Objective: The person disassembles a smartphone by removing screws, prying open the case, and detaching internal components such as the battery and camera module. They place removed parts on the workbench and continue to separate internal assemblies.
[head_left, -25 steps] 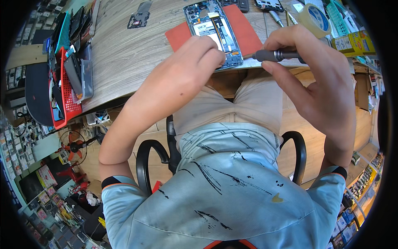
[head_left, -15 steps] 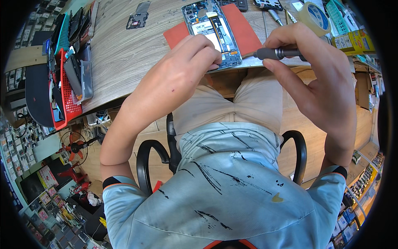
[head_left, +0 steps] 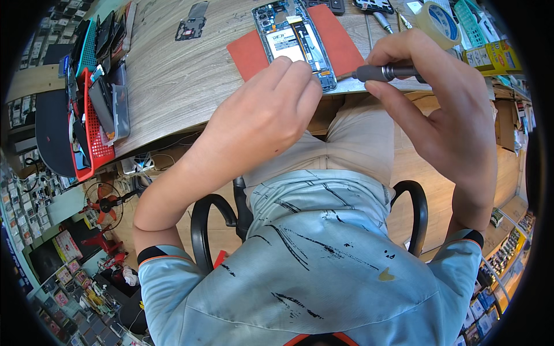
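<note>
An opened phone [head_left: 316, 49], its white battery and ribbon cable exposed, lies on a red mat [head_left: 340, 43] near the table's front edge. My left hand [head_left: 265, 106] is over the phone's near left end, fingers curled together; their tips are hidden, so whatever they pinch cannot be made out. To the right of the phone, my right hand [head_left: 444, 95] grips a dark grey pen-shaped screwdriver [head_left: 378, 73] between thumb and fingers. The tool lies roughly level, its front end pointing left toward the phone.
Phone back-cover parts [head_left: 191, 27] lie on the wooden table [head_left: 156, 69] at the far left. A clear tape roll [head_left: 437, 24], a yellow can [head_left: 490, 59] and thin tools [head_left: 382, 23] sit at the right. A red basket [head_left: 98, 138] holding phones stands by the left edge.
My left hand has shifted slightly right and nearer to me, showing more of the red mat. My right hand and the screwdriver stay almost still.
</note>
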Demonstrator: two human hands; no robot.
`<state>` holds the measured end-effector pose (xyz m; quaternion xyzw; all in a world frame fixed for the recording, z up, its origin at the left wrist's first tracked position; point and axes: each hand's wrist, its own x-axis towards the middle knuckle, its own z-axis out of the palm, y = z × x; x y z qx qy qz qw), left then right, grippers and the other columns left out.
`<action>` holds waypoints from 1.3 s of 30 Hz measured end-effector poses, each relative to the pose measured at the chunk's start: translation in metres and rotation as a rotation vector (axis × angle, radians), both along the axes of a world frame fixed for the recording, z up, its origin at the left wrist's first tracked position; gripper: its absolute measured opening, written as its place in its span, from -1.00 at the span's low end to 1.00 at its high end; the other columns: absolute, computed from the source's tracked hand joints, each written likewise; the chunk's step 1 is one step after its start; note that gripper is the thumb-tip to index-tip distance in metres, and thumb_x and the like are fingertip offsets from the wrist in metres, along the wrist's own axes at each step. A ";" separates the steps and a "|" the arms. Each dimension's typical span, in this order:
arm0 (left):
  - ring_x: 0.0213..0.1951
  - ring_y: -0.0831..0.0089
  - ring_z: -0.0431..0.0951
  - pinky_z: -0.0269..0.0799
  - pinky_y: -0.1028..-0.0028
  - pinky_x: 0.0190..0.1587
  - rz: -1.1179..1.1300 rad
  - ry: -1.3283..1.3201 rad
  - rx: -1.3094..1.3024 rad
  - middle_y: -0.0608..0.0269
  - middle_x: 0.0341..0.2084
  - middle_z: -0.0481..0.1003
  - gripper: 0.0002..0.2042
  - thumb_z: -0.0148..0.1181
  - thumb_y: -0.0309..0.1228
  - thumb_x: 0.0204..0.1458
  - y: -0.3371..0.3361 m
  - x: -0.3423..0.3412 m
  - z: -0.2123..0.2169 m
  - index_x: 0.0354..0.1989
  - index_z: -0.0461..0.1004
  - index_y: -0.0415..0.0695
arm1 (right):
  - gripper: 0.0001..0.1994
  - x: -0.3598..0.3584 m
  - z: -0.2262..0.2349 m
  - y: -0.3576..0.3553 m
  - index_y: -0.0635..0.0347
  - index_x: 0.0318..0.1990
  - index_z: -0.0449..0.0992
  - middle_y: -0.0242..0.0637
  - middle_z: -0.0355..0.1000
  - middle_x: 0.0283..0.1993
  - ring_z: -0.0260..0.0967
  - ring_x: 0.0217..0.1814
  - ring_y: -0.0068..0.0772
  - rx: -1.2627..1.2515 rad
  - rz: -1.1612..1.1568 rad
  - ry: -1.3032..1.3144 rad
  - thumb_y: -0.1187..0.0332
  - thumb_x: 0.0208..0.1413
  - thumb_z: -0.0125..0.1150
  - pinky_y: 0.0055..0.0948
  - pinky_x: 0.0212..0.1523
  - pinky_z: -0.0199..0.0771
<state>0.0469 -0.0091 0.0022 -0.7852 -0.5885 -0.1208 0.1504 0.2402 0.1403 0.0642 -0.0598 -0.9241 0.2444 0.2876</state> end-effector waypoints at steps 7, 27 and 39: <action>-0.15 0.16 0.55 0.57 0.30 -0.07 -0.013 -0.300 -0.048 0.11 -0.25 0.44 -0.83 0.27 -0.57 0.04 -0.001 -0.013 -0.008 -0.19 0.51 -0.26 | -0.74 0.002 -0.003 0.013 0.34 -0.04 0.57 -0.21 0.63 -0.14 0.68 -0.11 -0.30 -0.068 0.051 -0.171 0.60 0.15 0.48 -0.41 -0.03 0.67; -0.12 0.10 0.58 0.56 0.26 -0.07 0.047 -0.606 0.060 0.05 -0.11 0.51 -0.66 0.55 -0.52 0.04 -0.025 -0.035 -0.029 -0.01 0.62 -0.22 | -0.78 -0.033 -0.011 0.001 0.26 -0.07 0.54 -0.16 0.60 -0.18 0.63 -0.18 -0.12 -0.059 0.131 -0.242 0.51 0.19 0.44 -0.29 -0.19 0.60; -0.09 0.06 0.56 0.52 0.21 -0.03 0.023 -0.714 -0.058 0.07 -0.15 0.50 -0.75 0.43 -0.55 0.12 -0.011 -0.031 -0.014 -0.03 0.61 -0.22 | -0.69 -0.049 0.005 -0.005 0.13 -0.03 0.53 -0.20 0.57 -0.28 0.55 -0.23 0.02 0.297 0.137 -0.324 0.46 0.11 0.49 -0.08 -0.22 0.46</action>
